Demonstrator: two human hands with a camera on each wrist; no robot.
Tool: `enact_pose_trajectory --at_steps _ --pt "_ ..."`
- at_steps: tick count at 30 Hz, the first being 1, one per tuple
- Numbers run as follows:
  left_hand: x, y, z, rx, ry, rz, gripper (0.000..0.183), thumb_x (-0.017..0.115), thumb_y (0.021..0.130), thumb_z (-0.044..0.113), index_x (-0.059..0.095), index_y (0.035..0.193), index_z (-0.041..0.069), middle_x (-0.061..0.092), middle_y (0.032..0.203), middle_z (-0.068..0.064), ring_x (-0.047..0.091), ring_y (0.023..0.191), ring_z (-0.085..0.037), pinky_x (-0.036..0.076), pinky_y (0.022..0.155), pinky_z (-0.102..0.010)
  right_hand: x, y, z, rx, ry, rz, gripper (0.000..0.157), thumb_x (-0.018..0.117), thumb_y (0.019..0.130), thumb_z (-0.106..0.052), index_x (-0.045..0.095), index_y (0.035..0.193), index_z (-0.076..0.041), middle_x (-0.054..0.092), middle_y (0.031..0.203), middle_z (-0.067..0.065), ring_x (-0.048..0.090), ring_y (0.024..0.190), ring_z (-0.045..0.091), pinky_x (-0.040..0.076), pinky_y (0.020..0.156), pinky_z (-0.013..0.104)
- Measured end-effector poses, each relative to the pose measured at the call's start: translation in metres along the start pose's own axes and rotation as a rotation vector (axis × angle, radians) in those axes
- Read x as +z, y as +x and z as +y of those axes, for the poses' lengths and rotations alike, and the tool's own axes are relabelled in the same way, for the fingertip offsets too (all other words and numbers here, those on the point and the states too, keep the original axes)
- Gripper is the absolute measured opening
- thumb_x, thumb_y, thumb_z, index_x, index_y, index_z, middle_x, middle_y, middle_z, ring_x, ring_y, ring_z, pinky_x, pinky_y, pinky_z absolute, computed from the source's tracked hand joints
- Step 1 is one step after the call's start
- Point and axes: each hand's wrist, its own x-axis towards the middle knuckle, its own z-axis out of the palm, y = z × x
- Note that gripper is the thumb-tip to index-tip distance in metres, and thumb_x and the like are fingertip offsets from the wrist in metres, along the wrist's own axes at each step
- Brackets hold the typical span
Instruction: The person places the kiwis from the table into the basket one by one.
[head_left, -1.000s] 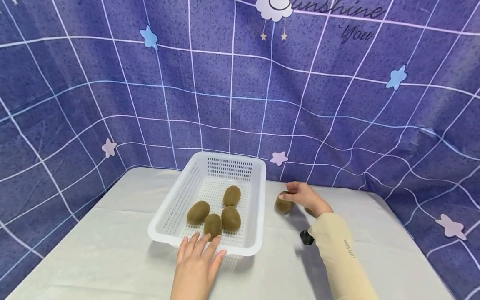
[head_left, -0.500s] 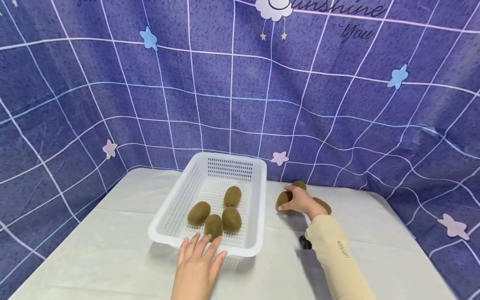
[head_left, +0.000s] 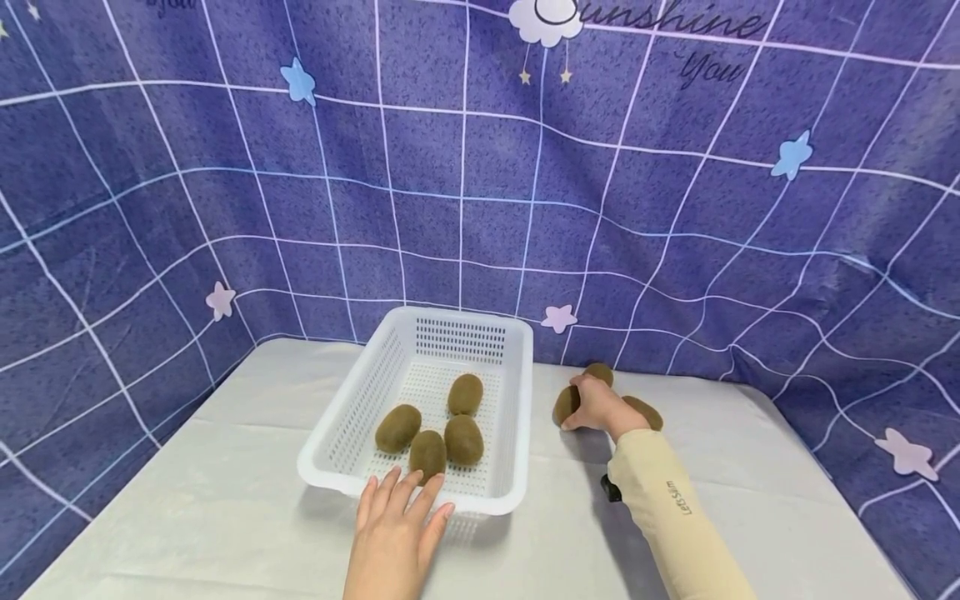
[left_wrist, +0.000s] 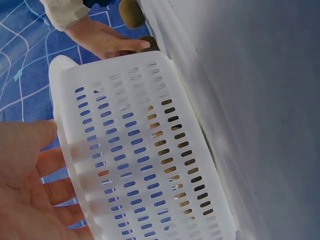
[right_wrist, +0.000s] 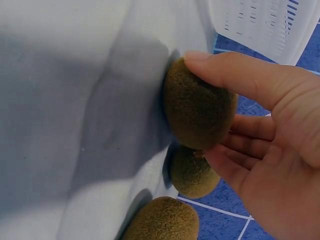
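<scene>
My right hand (head_left: pixel 596 406) grips a brown kiwi (head_left: pixel 567 405) on the table, right of the white basket (head_left: pixel 522 400). In the right wrist view the thumb lies along one side of this kiwi (right_wrist: pixel 200 102) and the fingers are around the other. A second kiwi (head_left: pixel 599 373) sits just behind the hand, and a third kiwi (head_left: pixel 643 412) lies to its right, partly hidden by the wrist. My left hand (head_left: pixel 397 525) rests on the basket's near rim, fingers extended over the edge. Inside the basket are several kiwis (head_left: pixel 465 440), all toward the near half.
A pale cloth covers the table (head_left: pixel 247 467). Behind and at the sides hangs a purple-blue curtain (head_left: pixel 420 217) with a grid pattern and stars. A small black device (head_left: pixel 611 488) sits under my right wrist.
My right hand has come slightly nearer and lower, and its fingers have closed round the kiwi. The kiwi behind it has come into view. My left hand stays on the basket rim.
</scene>
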Motion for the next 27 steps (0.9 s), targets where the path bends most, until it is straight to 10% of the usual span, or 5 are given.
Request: enact_pose_trajectory --at_steps 27 --pt "-0.002 0.000 0.001 -0.009 0.003 -0.021 0.036 0.060 0.093 0.039 0.069 0.113 0.012 0.066 0.112 -0.011 0.055 0.114 -0.038 0.037 0.098 -0.062 -0.013 -0.003 -0.003 -0.036 -0.018 0.025 0.078 0.091 0.062 -0.018 0.053 0.122 0.015 0.061 0.113 0.026 0.057 0.108 0.037 0.045 0.098 0.045"
